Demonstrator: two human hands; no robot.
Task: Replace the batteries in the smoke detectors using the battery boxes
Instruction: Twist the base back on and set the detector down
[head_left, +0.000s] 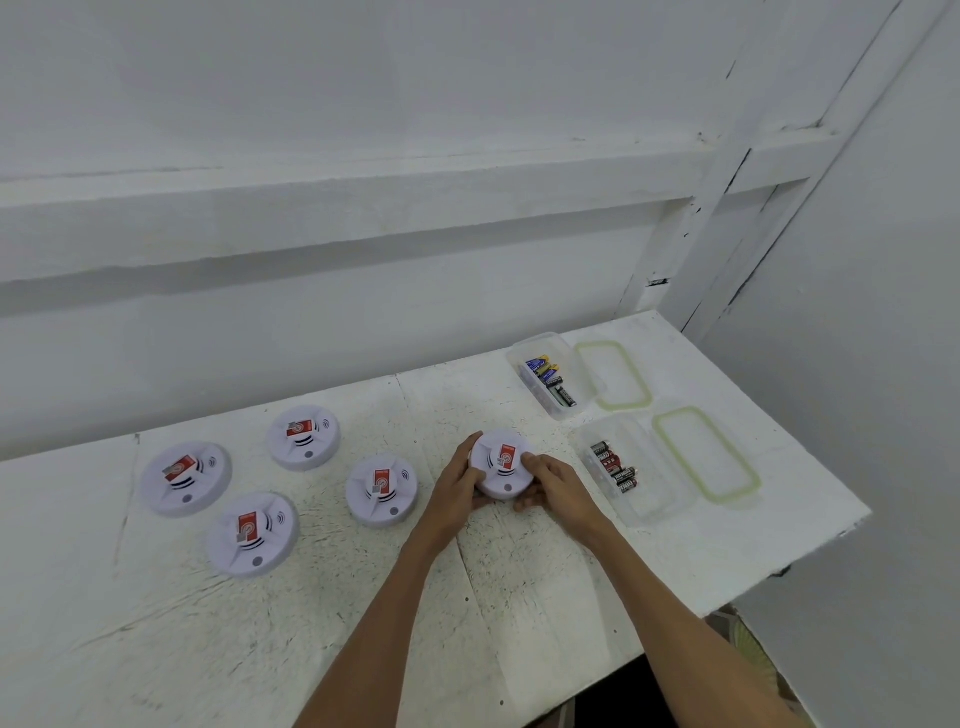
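Both hands grip one round white smoke detector (500, 480) with a red label, face up on the white table (363, 623). My left hand (460, 491) wraps its left side and my right hand (553, 483) its right side, thumb resting on top. Several more detectors lie to the left: the nearest (382, 491), one behind it (304, 437), and two further left (186, 479) (253, 534). Right of my hands stand two open clear battery boxes: the near box (649, 506) holds red-black batteries (614, 467), the far box (535, 387) holds blue-yellow and dark batteries (551, 380).
Two clear lids with green seals lie right of the boxes, one far (613, 375), one near (705, 453). The table's right edge (810, 551) drops off close to the near lid. A white wall with a ledge runs behind the table.
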